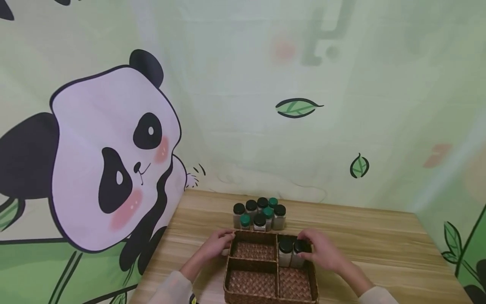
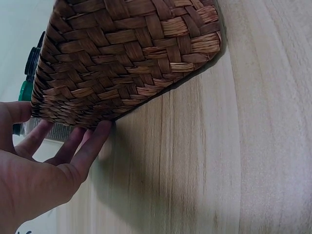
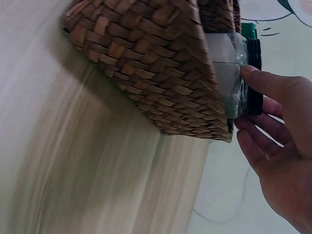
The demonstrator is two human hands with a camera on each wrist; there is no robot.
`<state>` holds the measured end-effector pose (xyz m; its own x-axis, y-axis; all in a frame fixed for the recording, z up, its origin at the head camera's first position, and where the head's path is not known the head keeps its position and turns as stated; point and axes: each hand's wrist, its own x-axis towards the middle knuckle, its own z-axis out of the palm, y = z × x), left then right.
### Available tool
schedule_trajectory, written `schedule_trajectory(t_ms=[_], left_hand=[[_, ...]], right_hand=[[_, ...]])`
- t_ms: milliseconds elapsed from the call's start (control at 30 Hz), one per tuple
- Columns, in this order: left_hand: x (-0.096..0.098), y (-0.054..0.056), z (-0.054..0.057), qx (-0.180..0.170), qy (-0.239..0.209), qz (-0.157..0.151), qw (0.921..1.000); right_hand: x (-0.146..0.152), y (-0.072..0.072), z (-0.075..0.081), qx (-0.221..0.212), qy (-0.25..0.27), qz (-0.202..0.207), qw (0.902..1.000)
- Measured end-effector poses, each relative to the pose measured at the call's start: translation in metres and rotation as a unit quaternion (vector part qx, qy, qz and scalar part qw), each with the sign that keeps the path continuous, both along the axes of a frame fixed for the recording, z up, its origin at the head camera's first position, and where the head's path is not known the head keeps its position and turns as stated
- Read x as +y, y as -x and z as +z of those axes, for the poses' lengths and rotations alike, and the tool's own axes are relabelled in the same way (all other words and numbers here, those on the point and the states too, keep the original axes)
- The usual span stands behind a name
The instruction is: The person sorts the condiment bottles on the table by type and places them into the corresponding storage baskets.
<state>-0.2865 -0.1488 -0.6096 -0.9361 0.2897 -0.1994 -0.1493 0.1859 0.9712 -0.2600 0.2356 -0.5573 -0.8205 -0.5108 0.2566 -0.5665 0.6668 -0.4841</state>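
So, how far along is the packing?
Done: one clear black-lidded jar stands in the brown woven basket, right compartment. In hand: the right hand grips a second jar beside it. Remaining, apparently: five black-lidded jars and three green-lidded ones behind the basket; left compartments empty.

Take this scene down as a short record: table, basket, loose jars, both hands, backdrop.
Table: wood-grain
Basket: woven, divided; two black-lidded jars at back of right side
Outside jars: eight behind basket; five black lids, three green
Left hand: touches basket's back left corner
Right hand: grips right-hand jar in basket
Backdrop: pale green, panda and leaves
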Motion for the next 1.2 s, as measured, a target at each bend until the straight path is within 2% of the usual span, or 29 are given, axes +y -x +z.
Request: schedule_trajectory(t_ms=[167,367,467,567,700,933,1033,1200], left_hand=[[-0.001,0.000,0.001,0.001,0.007,0.009,0.9999],[-0.003,0.000,0.003,0.004,0.014,0.017,0.9998],[-0.002,0.000,0.002,0.007,0.016,0.013,0.9998],[-0.002,0.001,0.001,0.014,0.022,0.010,0.9996],[-0.004,0.001,-0.001,0.020,0.028,0.013,0.9993],[-0.004,0.001,-0.002,0.025,0.031,0.013,0.9991],[-0.003,0.001,-0.002,0.029,0.031,0.011,0.9990],[-0.001,0.000,-0.002,0.030,0.025,0.006,0.9992]], right_hand=[[-0.002,-0.002,-0.006,0.023,0.000,-0.002,0.9997],[-0.006,-0.003,-0.002,0.032,-0.014,-0.005,0.9994],[-0.007,-0.003,0.004,0.011,-0.029,0.000,0.9995],[-0.008,0.001,0.012,-0.038,-0.025,-0.001,0.9990],[-0.013,0.012,0.021,-0.071,0.005,-0.014,0.9974],[-0.027,0.041,0.025,-0.058,0.077,-0.052,0.9940],[-0.035,0.056,0.022,-0.046,0.073,-0.066,0.9941],[-0.045,0.075,0.016,-0.030,0.022,-0.075,0.9965]])
